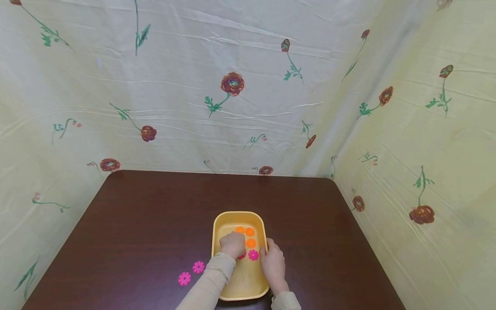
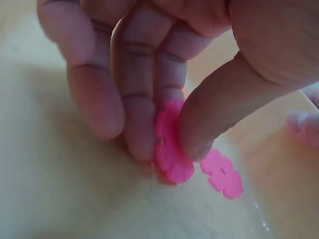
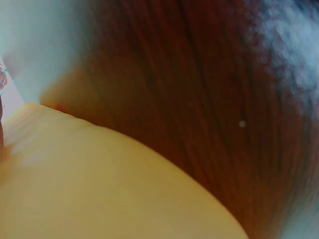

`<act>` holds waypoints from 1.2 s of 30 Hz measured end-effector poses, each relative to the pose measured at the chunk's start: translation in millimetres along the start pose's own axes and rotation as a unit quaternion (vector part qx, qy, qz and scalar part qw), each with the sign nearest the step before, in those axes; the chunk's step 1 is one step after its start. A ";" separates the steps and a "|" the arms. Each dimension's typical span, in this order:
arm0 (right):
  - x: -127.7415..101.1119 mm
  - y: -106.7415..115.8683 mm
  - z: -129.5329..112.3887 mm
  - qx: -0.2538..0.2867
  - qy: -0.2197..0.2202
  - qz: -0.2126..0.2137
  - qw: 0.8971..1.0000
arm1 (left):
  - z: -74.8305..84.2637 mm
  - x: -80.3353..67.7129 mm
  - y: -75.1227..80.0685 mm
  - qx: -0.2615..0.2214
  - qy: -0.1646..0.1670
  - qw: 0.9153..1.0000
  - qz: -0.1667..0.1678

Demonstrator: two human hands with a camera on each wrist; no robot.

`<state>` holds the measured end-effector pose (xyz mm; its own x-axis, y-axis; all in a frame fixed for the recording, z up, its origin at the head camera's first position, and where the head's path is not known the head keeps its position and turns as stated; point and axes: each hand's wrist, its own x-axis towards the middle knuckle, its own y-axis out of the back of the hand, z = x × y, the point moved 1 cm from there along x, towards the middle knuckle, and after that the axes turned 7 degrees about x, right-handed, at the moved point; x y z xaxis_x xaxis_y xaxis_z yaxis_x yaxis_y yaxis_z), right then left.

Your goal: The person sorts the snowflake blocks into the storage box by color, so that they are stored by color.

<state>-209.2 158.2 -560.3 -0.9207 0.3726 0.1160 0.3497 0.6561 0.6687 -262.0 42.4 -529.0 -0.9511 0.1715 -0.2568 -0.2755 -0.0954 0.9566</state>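
Pink disc (image 2: 172, 149) sits pinched in left hand's (image 1: 232, 244) grip.

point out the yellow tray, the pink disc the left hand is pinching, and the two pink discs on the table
yellow tray (image 1: 248, 292), head view, near wall
pinched pink disc (image 2: 172, 162), left wrist view, lower lobes
table pink discs (image 1: 184, 278), head view, nearer disc's centre
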 end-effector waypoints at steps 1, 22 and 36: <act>0.0 -0.1 0.0 0.001 0.001 0.001 1.000 | 0.3 -0.3 -0.5 0.001 -0.001 1.000 0.004; -1.0 1.2 -1.6 0.006 -0.004 -0.004 1.000 | 0.8 -4.0 -5.1 -0.018 0.009 0.998 0.064; -1.4 1.1 -1.5 0.005 -0.003 -0.003 1.000 | 0.4 0.3 -16.1 0.002 0.020 0.996 0.088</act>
<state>-207.7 157.4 -558.6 -0.9216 0.3730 0.1073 0.3461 0.6643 0.6625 -257.9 44.4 -544.4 -0.9896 0.1122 -0.0901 -0.1031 -0.1168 0.9878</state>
